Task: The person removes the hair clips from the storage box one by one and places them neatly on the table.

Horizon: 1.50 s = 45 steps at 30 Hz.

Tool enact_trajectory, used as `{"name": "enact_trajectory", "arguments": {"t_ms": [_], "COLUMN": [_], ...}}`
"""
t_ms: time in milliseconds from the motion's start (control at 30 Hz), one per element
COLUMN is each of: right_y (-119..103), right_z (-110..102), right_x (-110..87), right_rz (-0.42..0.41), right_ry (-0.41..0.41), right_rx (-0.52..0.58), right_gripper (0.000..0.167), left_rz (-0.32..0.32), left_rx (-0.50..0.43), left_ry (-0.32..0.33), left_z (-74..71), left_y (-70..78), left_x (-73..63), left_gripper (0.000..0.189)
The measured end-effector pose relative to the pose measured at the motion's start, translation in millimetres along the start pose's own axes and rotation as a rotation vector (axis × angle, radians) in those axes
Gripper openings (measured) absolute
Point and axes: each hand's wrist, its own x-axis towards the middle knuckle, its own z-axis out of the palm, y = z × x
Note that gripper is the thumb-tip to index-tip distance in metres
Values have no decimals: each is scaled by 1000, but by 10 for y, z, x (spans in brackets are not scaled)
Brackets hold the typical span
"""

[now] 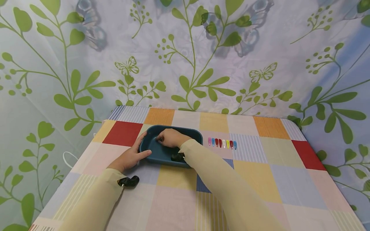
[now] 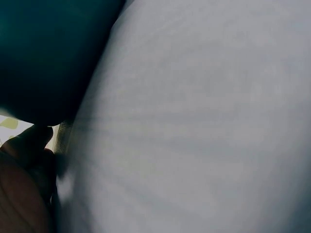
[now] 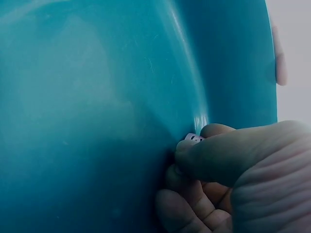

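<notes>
My right hand (image 1: 174, 138) reaches into a dark blue-green plastic tray (image 1: 164, 163). Its thumb and curled fingers pinch a small hair clip; in the right wrist view only a pale, pinkish end of the hair clip (image 3: 194, 138) with dark holes shows at the fingertips, close to the tray's inner wall. At the tray's near left corner, my left hand (image 1: 130, 157) rests with fairly straight fingers along the outer side and the thumb by the near rim. Right of the tray, several snap hair clips (image 1: 224, 144) in pink, blue, red, white and yellow lie in a row.
A patchwork-patterned cloth (image 1: 248, 179) covers the table. Behind it hangs a curtain (image 1: 162, 73) printed with leaves and butterflies. A white cable (image 1: 69, 158) loops past the table's left edge. Black wrist devices (image 1: 129, 181) poke out at both sleeves.
</notes>
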Motion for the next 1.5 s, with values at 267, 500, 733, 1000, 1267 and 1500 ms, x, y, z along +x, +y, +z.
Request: {"name": "enact_trajectory", "arguments": {"t_ms": [267,500,733,1000,1267,1500], "right_y": [18,40,7,13,8,27], "right_z": [-1,28,18,46,11,-106], "right_x": [7,35,-2,4,-9,-121], "right_rz": [17,9,21,23,-10,-17], "right_ry": [-4,-2,2,2,8,44], "right_rx": [30,23,25,25,37,150], "right_gripper": [31,30,30,30,30,33], "left_rz": [7,1,2,13,18,29], "left_rx": [-12,-3,-4,7,13,20], "left_ry": [-2,-1,5,10,4,6], "left_z": [0,1,11,29,23,21], "left_y": [11,2,8,6,20,-1], "left_x": [4,3,-14,-24,-35,-38], "left_gripper": [94,94,92,93,94,94]}}
